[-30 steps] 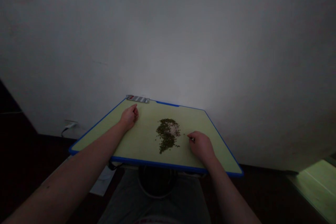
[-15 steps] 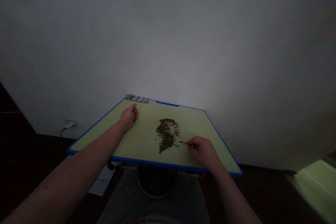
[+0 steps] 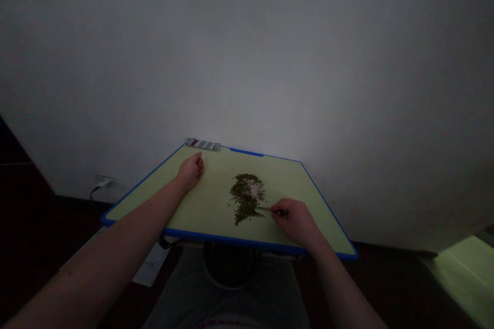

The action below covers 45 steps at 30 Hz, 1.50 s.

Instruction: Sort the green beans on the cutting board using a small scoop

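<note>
A pile of small dark green grains (image 3: 246,197) lies in the middle of a pale green tabletop with a blue rim (image 3: 216,239). My right hand (image 3: 295,220) rests on the table just right of the pile, fingers pinched on a thin stick-like tool (image 3: 266,209) whose tip touches the pile's lower right edge. My left hand (image 3: 190,170) lies on the table at the far left, fingers curled loosely, apart from the pile and holding nothing I can make out.
A small striped red and grey packet (image 3: 203,144) lies at the table's far edge against the white wall. A wall socket with a cable (image 3: 101,183) is at the lower left. A round dark object (image 3: 230,266) sits under the table's near edge.
My right hand took up the thin tool, drew back toward me, then moved left so the tip now reaches the pile. My left hand has stayed put.
</note>
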Motion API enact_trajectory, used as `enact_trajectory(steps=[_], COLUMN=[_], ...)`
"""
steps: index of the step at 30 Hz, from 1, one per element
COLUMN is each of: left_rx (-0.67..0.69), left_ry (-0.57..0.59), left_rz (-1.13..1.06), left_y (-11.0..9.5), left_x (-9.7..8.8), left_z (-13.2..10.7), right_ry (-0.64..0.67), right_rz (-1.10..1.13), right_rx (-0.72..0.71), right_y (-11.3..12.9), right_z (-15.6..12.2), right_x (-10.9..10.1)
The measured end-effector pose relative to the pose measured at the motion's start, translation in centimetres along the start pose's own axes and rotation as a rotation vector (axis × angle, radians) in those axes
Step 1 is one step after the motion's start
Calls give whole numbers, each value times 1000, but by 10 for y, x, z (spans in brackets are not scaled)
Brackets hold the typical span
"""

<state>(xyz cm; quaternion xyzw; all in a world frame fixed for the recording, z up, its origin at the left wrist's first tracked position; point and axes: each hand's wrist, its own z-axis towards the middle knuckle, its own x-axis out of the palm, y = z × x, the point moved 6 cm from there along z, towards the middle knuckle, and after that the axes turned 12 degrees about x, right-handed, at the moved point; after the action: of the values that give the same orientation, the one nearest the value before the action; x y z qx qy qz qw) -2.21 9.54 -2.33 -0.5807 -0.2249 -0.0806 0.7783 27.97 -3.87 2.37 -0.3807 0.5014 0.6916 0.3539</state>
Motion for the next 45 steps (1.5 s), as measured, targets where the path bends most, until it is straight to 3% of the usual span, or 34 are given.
enact_trajectory(steps=[7, 14, 26, 31, 37, 45], left_rx=[15, -7, 5, -3, 14, 2], left_ry=[-2, -10, -13, -19, -1, -13], left_rz=[-1, -8, -5, 9, 1, 11], left_y=[1, 2, 0, 0, -1, -1], left_x=[-1, 2, 2, 1, 1, 2], left_z=[1, -1, 0, -2, -3, -2], right_ry=[-39, 19, 123, 56, 96, 166], right_rz=[-56, -18, 97, 174, 177, 159], right_rx=[64, 4, -41, 95, 255, 233], right_y=[-15, -2, 12, -16, -54, -29], right_z=[4, -4, -25, -17, -9, -17], right_x=[-2, 7, -1, -11, -6, 11])
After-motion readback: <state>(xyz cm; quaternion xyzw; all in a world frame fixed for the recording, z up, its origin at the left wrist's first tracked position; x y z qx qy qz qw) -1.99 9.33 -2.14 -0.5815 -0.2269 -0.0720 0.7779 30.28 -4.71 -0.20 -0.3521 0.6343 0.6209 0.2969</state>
